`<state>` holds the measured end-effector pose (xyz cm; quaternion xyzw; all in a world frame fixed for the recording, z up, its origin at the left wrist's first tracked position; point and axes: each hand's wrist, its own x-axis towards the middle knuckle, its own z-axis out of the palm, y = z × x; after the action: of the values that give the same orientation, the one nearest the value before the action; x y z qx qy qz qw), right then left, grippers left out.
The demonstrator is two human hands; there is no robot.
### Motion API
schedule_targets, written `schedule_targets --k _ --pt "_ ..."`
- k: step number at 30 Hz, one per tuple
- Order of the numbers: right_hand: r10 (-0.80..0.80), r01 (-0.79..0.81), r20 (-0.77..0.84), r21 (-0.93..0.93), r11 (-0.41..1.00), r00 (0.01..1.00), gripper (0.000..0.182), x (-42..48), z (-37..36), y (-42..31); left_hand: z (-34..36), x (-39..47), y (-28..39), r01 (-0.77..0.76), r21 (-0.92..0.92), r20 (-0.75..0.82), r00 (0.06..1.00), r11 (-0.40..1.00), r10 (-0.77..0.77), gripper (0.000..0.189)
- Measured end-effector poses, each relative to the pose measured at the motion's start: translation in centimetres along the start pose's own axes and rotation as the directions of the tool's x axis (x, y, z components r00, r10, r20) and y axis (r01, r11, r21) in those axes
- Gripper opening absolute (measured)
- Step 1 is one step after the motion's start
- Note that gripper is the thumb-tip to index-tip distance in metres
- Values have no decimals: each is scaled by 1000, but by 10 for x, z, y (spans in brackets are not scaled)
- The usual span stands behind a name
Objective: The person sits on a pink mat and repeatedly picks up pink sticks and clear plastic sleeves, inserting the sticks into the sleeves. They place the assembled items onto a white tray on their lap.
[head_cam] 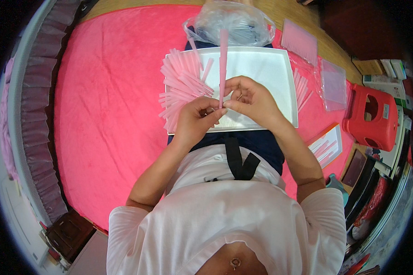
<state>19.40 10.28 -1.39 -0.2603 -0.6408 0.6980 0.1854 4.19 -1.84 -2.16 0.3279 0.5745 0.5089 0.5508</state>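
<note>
A long, tapered pink plastic tube (223, 58) stands nearly upright in the picture, its narrow end toward me and its wide end away. My left hand (198, 117) pinches the narrow end between thumb and fingers. Across from it, my right hand (253, 99) touches the same lower end with its thumb and fingertips; its other fingers are curled. Both hands are above a shallow white tray (261, 65) lying on my lap. Many similar pink tubes (182, 75) are fanned in a loose pile over the tray's left side, some sticking out past its rim.
Beyond the tray lies a clear plastic bag (230, 24). On the pink blanket (113, 103) to the right are more pink tubes (301, 86), flat clear packs (299, 41) and an orange-edged box (327, 146). A red plastic stool (375, 117) is farther right.
</note>
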Motion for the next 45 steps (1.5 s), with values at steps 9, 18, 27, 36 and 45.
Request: schedule_targets --k 9,18,27,36,45 --pt "-51 62 -263 33 998 964 23 -27 -23 3 18 3 -3 -47 211 132 991 976 19 22" --pt "-188 -201 -744 -400 894 641 16 -84 -186 80 15 0 -12 34 175 130 990 984 -57 19" --pt "-266 -302 -791 -487 820 552 24 -106 -191 196 8 -5 -9 87 133 111 989 987 -102 16" --pt "-390 18 -637 -509 861 665 20 -40 -128 20 -34 3 7 -16 83 -175 984 996 30 15" --pt "-216 109 -92 -641 760 972 29 27 15 34 -51 -1 8 -31 -151 -298 954 988 -15 18"
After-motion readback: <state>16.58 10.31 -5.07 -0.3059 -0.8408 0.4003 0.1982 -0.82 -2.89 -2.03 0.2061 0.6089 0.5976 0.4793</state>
